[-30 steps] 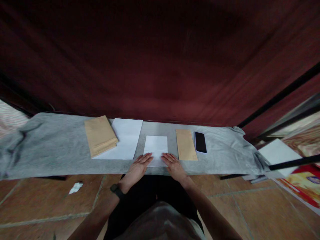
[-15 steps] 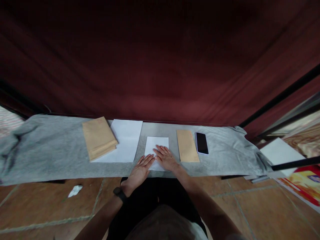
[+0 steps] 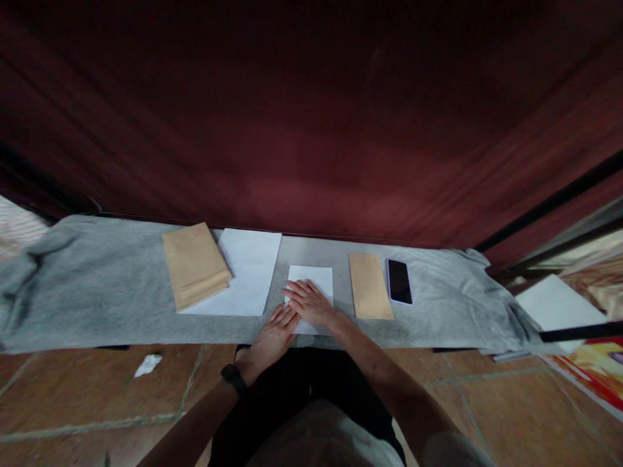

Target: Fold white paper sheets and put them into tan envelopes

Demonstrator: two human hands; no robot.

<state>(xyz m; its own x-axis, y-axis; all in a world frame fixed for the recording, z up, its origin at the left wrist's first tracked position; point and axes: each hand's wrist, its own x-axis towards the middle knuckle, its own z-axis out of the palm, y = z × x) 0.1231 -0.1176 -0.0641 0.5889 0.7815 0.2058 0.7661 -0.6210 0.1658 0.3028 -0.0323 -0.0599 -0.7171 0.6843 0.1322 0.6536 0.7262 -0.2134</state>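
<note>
A small white sheet of paper (image 3: pixel 318 275) lies flat on the grey cloth in front of me; whether it is folded I cannot tell. My right hand (image 3: pixel 310 303) rests flat on it, fingers stretched out toward the left edge. Just below, my left hand (image 3: pixel 276 334) lies with fingers extended over the paper's lower left edge, its fingertips close under the right hand's fingers. To the right of the paper is a single brown envelope (image 3: pixel 370 286). A stack of brown envelopes (image 3: pixel 195 259) sits at the left, on top of larger white sheets (image 3: pixel 250 272).
A phone (image 3: pixel 400 281) with a dark screen lies right of the single envelope. Grey cloth (image 3: pixel 111 285) covers the narrow bench. A dark red curtain-like surface (image 3: pixel 311 162) rises behind it. On the tiled floor is a crumpled white scrap (image 3: pixel 148 365); a white board (image 3: pixel 559 303) stands at far right.
My right hand has slid left across the small white paper, to its left edge and nearer the left hand. My left hand stays almost in place. The view has shifted slightly.
</note>
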